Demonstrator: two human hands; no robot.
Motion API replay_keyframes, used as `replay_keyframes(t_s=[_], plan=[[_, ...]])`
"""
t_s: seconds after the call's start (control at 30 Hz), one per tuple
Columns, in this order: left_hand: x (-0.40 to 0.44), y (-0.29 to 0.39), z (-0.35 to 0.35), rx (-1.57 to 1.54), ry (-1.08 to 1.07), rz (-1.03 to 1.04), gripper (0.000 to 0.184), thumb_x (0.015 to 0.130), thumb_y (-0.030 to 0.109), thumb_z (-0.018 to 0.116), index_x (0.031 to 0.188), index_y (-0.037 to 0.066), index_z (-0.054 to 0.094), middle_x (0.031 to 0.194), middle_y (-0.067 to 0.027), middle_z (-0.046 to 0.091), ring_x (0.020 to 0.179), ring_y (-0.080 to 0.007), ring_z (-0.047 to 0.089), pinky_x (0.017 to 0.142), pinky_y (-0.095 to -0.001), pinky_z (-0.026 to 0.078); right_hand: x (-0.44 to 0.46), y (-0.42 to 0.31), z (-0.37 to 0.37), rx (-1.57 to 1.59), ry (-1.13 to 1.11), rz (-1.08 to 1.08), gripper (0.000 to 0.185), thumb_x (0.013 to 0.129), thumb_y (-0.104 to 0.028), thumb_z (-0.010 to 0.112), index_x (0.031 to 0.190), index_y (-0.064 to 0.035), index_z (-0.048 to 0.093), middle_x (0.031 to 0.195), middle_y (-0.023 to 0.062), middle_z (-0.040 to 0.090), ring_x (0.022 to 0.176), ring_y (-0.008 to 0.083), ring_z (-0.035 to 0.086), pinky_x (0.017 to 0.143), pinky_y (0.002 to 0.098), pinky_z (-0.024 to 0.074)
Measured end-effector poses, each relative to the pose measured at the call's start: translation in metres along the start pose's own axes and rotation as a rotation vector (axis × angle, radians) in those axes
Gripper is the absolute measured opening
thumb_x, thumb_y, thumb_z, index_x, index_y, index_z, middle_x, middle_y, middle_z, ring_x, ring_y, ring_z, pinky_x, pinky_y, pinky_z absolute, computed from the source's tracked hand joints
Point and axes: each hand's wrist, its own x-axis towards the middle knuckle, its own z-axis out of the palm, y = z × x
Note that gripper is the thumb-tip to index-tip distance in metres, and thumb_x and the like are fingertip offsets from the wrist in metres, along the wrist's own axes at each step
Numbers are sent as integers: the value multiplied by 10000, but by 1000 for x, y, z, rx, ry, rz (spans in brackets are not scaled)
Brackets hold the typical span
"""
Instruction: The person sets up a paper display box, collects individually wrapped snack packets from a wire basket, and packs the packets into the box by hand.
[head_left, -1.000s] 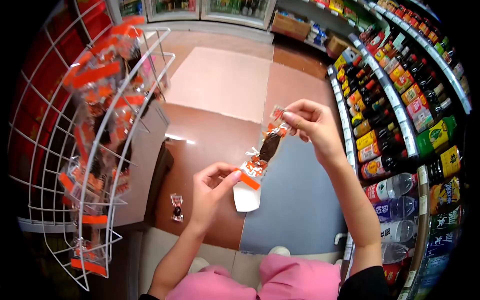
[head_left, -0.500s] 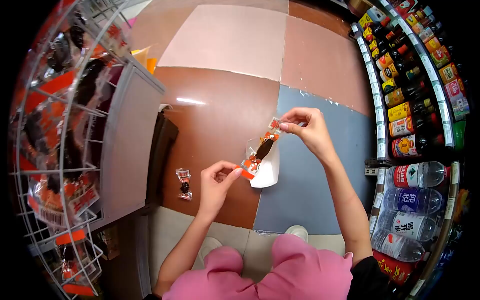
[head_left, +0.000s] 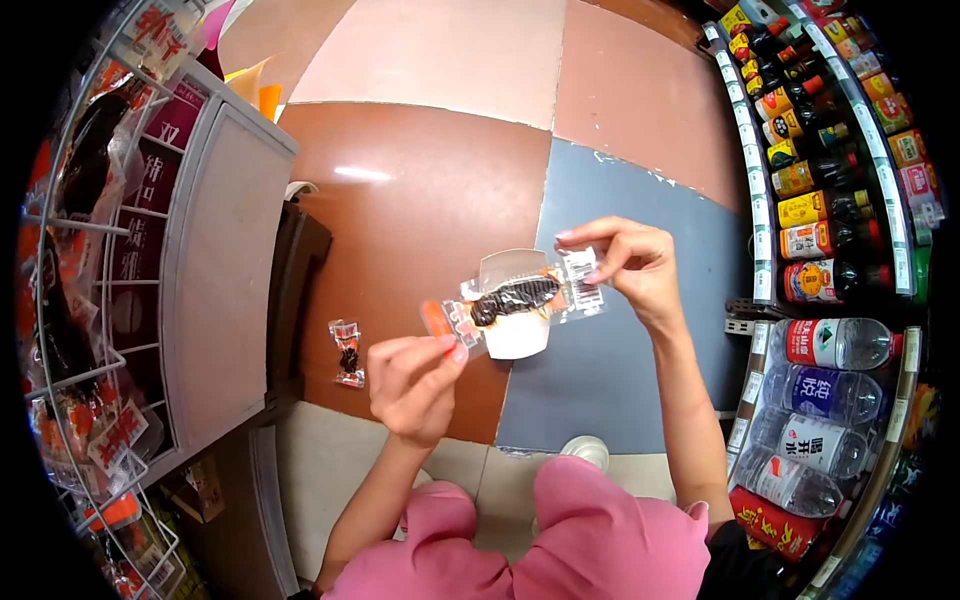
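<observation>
A clear plastic snack packet (head_left: pixel 516 300) with dark, ridged food inside is stretched between my hands, tilted slightly up to the right. My left hand (head_left: pixel 415 385) pinches its orange-printed end between thumb and fingers. At the other end, my right hand (head_left: pixel 635 270) grips the edge beside a printed barcode. Behind and below the packet shows a white, open-looking container (head_left: pixel 520 338), partly covered by it; whether it rests on the floor I cannot tell. A similar small packet (head_left: pixel 347 353) lies on the brown floor tile, left of my left hand.
On the left, a wire rack (head_left: pixel 75 225) holds several packaged dark snacks, next to a grey-framed cabinet (head_left: pixel 235 260). Shelves on the right carry sauce bottles (head_left: pixel 810 240) and water bottles (head_left: pixel 830 343), with a red package (head_left: pixel 775 522) below. Large coloured tiles (head_left: pixel 425 215) make up the floor.
The packet has turned from steeply slanted to nearly level, and its barcode now shows at the right end. My left hand has moved a little left and down. The camera view has shifted slightly.
</observation>
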Motion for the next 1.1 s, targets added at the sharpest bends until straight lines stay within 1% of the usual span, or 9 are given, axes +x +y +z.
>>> replay_keyframes(t_s=[0.1,0.2,0.23,0.33,0.47,0.63,0.73,1.03,1.1], plan=[[2,2,-5,25,-28,102,151,662,-62,751,775,35,726,872,-51,695,767,-220,594,630,-293,483,-1,0,-8,1,-49,-6,232,600,161,586,660,-23,714,988,192,727,931,263,697,832,338,546],[-3,1,7,-141,-43,-49,198,715,-99,730,849,43,706,876,-73,681,744,-238,588,630,-316,454,0,-8,-13,-53,-19,61,153,674,103,670,733,-19,741,907,149,731,835,210,692,720,280,540],[-5,1,11,-227,-92,-159,193,771,-99,703,925,18,695,887,-87,677,739,-205,600,644,-298,479,0,-11,-14,-97,20,130,127,696,82,689,749,-19,745,893,135,729,810,188,686,685,264,533],[-12,14,24,-466,-208,-822,189,795,-94,693,961,-3,676,910,-96,669,753,-152,608,651,-260,501,3,-18,-13,-272,115,298,79,755,29,732,821,-10,748,769,69,706,671,101,642,551,216,480],[-43,-4,38,-118,-434,-734,289,812,-22,691,1094,12,634,946,-69,633,792,-121,598,631,-234,506,6,1,1,-452,176,349,80,750,59,712,816,13,716,692,66,696,600,106,639,542,228,487],[-70,-12,54,104,-589,-689,193,842,156,698,865,58,534,837,-65,538,801,-249,562,675,-389,465,1,31,16,-583,132,316,77,751,79,694,802,27,671,705,102,705,630,136,679,577,251,521],[-80,-18,61,180,-562,-621,185,845,163,697,862,59,545,848,-61,548,811,-251,570,670,-407,468,0,39,15,-502,148,405,49,770,60,695,796,25,673,702,95,705,633,134,686,562,251,520],[-80,-32,62,182,-652,-676,246,895,217,660,770,31,559,836,-83,557,823,-288,568,659,-436,472,-3,54,-19,-301,189,531,22,864,-22,663,877,-5,659,745,57,702,658,94,667,553,214,469],[-70,-28,55,48,-545,-720,247,922,227,630,790,24,582,820,-87,567,794,-281,562,653,-421,459,-5,49,-26,-238,231,579,29,866,-39,664,878,-12,662,738,53,697,654,89,658,560,209,460]])
